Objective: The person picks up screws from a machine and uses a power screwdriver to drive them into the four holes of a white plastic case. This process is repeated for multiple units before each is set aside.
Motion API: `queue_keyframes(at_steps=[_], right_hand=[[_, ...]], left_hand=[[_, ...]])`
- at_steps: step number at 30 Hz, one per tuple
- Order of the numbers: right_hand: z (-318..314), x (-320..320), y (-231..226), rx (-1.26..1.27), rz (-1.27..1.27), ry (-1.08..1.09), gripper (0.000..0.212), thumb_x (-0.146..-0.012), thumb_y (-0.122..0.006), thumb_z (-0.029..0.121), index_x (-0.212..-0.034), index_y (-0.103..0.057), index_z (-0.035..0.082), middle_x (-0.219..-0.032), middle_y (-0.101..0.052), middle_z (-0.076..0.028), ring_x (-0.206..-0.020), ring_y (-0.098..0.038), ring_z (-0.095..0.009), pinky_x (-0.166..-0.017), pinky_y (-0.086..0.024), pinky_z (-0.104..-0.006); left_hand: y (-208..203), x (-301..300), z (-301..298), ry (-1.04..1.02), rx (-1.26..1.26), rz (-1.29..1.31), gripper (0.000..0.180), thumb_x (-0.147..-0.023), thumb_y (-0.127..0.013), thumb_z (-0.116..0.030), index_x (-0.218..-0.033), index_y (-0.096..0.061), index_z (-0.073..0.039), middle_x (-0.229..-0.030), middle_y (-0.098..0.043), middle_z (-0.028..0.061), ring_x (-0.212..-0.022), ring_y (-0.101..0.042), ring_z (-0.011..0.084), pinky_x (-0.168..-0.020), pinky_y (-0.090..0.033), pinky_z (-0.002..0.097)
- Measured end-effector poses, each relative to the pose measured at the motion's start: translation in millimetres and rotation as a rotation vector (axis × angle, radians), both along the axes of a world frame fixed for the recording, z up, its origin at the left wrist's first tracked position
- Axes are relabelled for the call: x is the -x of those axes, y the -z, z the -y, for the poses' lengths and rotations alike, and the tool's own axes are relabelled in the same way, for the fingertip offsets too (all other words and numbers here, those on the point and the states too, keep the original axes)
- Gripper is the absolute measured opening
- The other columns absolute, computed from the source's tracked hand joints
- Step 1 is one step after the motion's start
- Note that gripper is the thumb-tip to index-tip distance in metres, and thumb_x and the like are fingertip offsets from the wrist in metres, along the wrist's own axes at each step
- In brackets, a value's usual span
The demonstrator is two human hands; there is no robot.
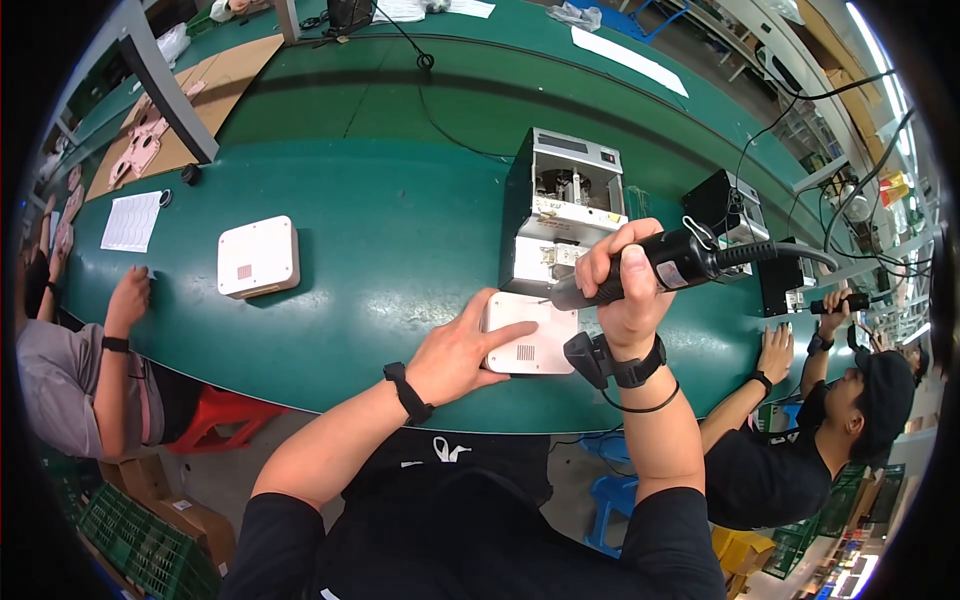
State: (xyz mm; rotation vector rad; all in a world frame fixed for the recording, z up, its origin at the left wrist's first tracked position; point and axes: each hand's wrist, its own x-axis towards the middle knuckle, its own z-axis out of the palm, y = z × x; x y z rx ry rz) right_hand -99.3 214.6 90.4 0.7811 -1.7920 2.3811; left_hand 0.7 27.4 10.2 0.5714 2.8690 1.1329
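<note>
Left hand (462,352) flat on one of two white boxes (530,335), right hand (622,285) gripping one screwdriver (668,263).

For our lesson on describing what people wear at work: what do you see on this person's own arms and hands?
Both forearms are bare below short black sleeves. The left hand has a black band at the wrist. The right hand has a black strap carrying a small black box, with a thin black cord looping below. No gloves.

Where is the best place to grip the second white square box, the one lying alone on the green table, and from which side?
Probably from above, fingers across two opposite side edges of the white box: it lies flat, low and rounded, with bare green table on every side.
</note>
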Motion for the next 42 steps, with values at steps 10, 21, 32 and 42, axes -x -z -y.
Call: queue_keyframes(at_steps=[10, 21, 32, 42], right_hand=[[-13, 15, -35, 0.11, -0.078, 0.182, 0.026, -0.099, -0.052, 0.031, -0.102, -0.049, 0.005, -0.068, -0.052, -0.007, -0.051, -0.048, -0.017, -0.054, -0.044, -0.0355], [8, -8, -34, 0.085, -0.031, 0.04, 0.029, -0.099, -0.051, 0.033, -0.103, -0.049, 0.005, -0.067, -0.052, -0.007, -0.051, -0.049, -0.017, -0.055, -0.045, -0.0355], [20, -7, -7, 0.042, 0.023, 0.029, 0.031, -0.098, -0.055, 0.035, -0.101, -0.046, 0.005, -0.067, -0.051, -0.008, -0.051, -0.047, -0.017, -0.054, -0.045, -0.0352], [26, -16, -3, 0.024, 0.005, -0.019, 0.032, -0.097, -0.057, 0.036, -0.101, -0.046, 0.006, -0.067, -0.051, -0.008, -0.052, -0.046, -0.017, -0.055, -0.045, -0.0346]], left_hand=[[4, 8, -15, 0.04, 0.014, -0.018, 0.076, -0.071, -0.086, -0.025, -0.138, -0.055, -0.04, -0.145, -0.037, 0.018, -0.094, -0.069, 0.0341, -0.085, -0.059, 0.0434], [3, 12, -20, 0.051, 0.014, 0.015, 0.077, -0.069, -0.086, -0.023, -0.138, -0.055, -0.036, -0.145, -0.037, 0.0181, -0.103, -0.067, 0.0363, -0.085, -0.059, 0.0424], [3, 12, -20, 0.063, -0.007, -0.014, 0.073, -0.069, -0.085, -0.023, -0.136, -0.059, -0.034, -0.144, -0.039, 0.0202, -0.114, -0.063, 0.0334, -0.086, -0.059, 0.0413], [6, 13, -20, 0.052, -0.019, -0.024, 0.071, -0.07, -0.085, -0.023, -0.135, -0.061, -0.033, -0.142, -0.04, 0.021, -0.111, -0.065, 0.0334, -0.086, -0.059, 0.0414]])
